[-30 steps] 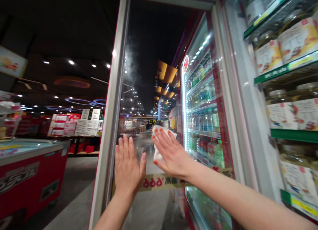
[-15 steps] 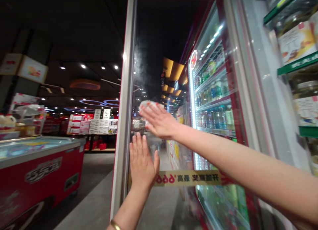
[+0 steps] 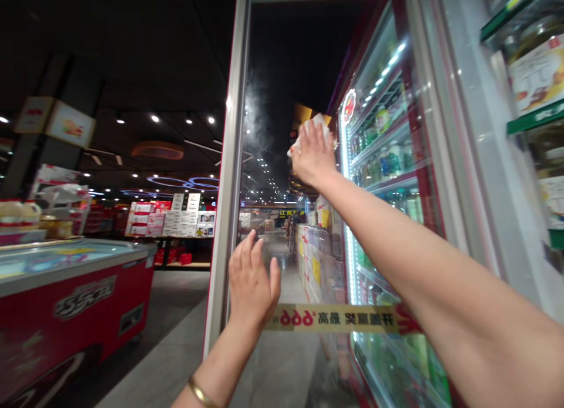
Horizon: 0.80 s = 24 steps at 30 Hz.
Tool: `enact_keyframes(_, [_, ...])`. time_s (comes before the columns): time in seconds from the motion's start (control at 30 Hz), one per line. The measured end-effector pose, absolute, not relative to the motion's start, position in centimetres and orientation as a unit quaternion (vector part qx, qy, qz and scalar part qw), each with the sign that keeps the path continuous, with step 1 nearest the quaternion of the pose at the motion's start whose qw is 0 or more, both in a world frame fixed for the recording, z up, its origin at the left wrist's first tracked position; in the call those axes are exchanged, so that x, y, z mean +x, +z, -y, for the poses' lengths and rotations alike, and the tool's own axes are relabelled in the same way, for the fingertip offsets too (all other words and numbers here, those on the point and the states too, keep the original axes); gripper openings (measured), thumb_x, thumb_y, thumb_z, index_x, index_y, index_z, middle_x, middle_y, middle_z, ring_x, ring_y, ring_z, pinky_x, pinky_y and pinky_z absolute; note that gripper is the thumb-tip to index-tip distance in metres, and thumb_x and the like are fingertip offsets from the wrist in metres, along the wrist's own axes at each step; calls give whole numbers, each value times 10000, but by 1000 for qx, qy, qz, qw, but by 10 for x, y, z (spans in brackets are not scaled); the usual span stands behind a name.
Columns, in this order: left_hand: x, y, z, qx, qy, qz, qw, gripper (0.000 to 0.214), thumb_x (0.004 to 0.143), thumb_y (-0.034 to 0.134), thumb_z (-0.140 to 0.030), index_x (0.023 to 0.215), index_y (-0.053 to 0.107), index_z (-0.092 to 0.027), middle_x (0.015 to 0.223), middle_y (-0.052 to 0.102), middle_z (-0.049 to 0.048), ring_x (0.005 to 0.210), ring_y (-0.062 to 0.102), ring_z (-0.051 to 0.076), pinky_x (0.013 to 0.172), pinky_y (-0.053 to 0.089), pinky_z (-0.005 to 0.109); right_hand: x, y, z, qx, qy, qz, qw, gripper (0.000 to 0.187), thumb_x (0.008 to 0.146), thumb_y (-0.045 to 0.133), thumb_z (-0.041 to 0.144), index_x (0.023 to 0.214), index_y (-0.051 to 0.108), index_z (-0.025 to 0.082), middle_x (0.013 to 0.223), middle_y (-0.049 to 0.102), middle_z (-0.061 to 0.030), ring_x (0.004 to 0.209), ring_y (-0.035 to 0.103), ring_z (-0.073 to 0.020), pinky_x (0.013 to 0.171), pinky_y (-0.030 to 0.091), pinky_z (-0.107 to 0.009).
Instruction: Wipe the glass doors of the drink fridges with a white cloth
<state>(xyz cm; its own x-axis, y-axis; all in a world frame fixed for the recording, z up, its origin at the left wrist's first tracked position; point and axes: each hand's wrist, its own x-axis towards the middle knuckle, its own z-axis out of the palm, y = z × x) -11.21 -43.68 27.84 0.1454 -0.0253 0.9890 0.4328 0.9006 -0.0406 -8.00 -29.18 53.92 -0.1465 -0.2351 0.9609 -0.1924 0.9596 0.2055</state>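
My right hand (image 3: 315,152) presses a crumpled white cloth (image 3: 322,121) flat against the glass door (image 3: 273,55), its fingers spread over it. The cloth shows past the fingertips and beside the hand; the rest is hidden under the palm. Lower and to the left, my left hand (image 3: 253,278) is open at the glass with nothing in it, fingers loosely bent and thumb apart. A gold bangle (image 3: 201,391) circles that wrist. Hazy whitish smears mark the upper left of the pane. A yellow strip with mirrored lettering (image 3: 335,318) crosses the glass below the hands.
The door's metal frame (image 3: 230,120) stands upright at left. Behind the pane shows a lit drinks cooler (image 3: 379,137). Shelves of jars (image 3: 537,79) rise at right. A red chest freezer (image 3: 101,308) stands at left, with stacked boxes (image 3: 180,223) farther back.
My right hand has slid the cloth up and to the right across the glass. My left hand stays near its place, its fingers now more bent. The view has shifted slightly.
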Motion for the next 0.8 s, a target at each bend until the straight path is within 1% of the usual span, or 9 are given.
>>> enact_keyframes(0.07, [-113,307,440,-172,-170,616,750,599,1078,507,-313,1653,415,-173,1722,463,184,1651,370,321,1342,354,556,-80,543,292,146,-25,756,637,681,1125,228,298,1702,158,-57,1833,107,-259,1712,56,-436,1356,38,-746])
enact_keyframes(0.17, [-118,355,445,-194,-161,602,758,646,1104,437,-335,1712,317,-155,1825,279,173,1738,155,289,1414,202,564,-87,502,287,259,-134,745,600,643,1124,345,358,1731,284,155,1848,218,-70,1726,130,-289,1422,68,-599])
enact_keyframes(0.23, [-124,380,449,-211,-139,615,747,666,1114,425,-391,1733,296,-179,1848,221,137,1747,89,280,1431,114,566,-93,467,255,279,-152,733,601,641,1120,379,404,1733,296,236,1844,242,-16,1726,141,-257,1429,111,-570])
enact_keyframes(0.33, [-131,393,454,-233,-112,648,716,719,1105,455,-506,1740,300,-205,1848,218,109,1741,122,288,1435,69,559,-90,438,162,134,-3,725,676,641,1116,340,455,1731,303,279,1846,243,-35,1728,123,-311,1409,172,-630])
enact_keyframes(0.4, [-133,392,456,-236,-110,660,705,753,1103,453,-535,1743,285,-177,1850,202,121,1741,122,287,1436,74,541,-84,428,105,38,77,708,701,695,1121,252,472,1761,205,205,1860,131,-141,1725,59,-412,1368,130,-761])
enact_keyframes(0.47, [-132,389,457,-237,-116,664,700,766,1103,452,-540,1743,278,-156,1854,183,129,1743,104,291,1435,68,539,-80,402,81,-5,104,706,701,724,1124,200,462,1776,101,164,1861,38,-183,1722,13,-440,1351,96,-797])
enact_keyframes(0.6, [-124,389,458,-258,-128,666,688,761,1086,499,-526,1729,316,-162,1853,213,117,1740,130,303,1433,67,562,-70,262,123,80,17,765,638,702,1106,398,378,1773,196,292,1861,175,-42,1728,130,-306,1405,196,-611])
enact_keyframes(0.7, [-116,379,461,-272,-123,658,692,688,1080,510,-456,1697,382,-179,1841,273,75,1730,188,287,1431,119,569,-54,134,134,304,-188,741,569,662,1059,540,423,1704,403,369,1799,360,49,1701,241,-210,1403,254,-424])
enact_keyframes(0.8, [-109,338,461,-292,-85,658,688,694,1059,561,-392,1706,376,-225,1833,292,60,1726,213,272,1427,150,571,-45,66,91,218,-152,762,591,708,1007,585,297,1697,432,250,1785,387,-65,1711,211,-316,1392,273,-580])
